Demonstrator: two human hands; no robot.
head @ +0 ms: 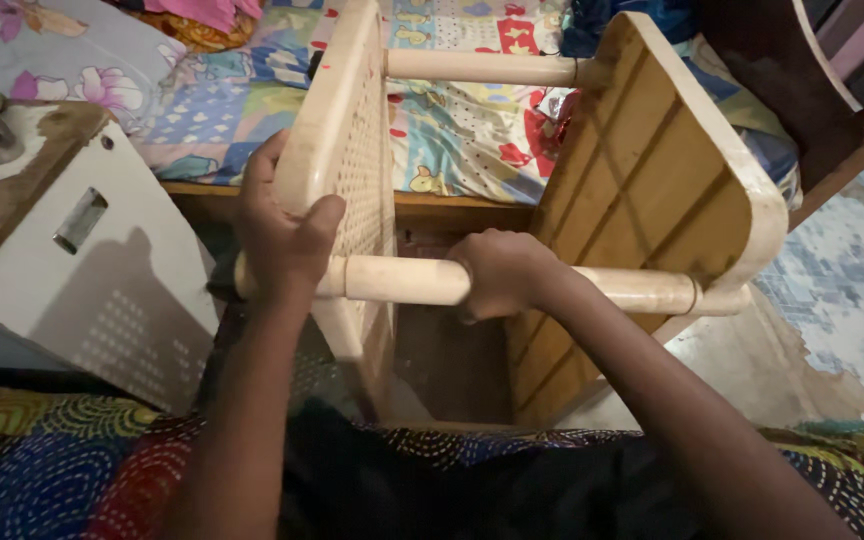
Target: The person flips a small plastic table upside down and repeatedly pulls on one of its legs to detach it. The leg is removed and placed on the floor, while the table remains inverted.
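stool (pixel 642 190) lay on its side, centre, near bed (pixel 452 130) | left hand (pixel 287 235) clamped its perforated top edge | right hand (pixel 502 272) wrapped near leg (pixel 402 280) | white metal cabinet (pixel 102 290) left

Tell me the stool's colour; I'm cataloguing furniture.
Pale cream stool, with brown stripes on one panel; head view.

Worn patchy floor (pixel 832 330), wooden stool (pixel 642 190) tipped on it, bed (pixel 472 205) under patterned sheet (pixel 232 100)
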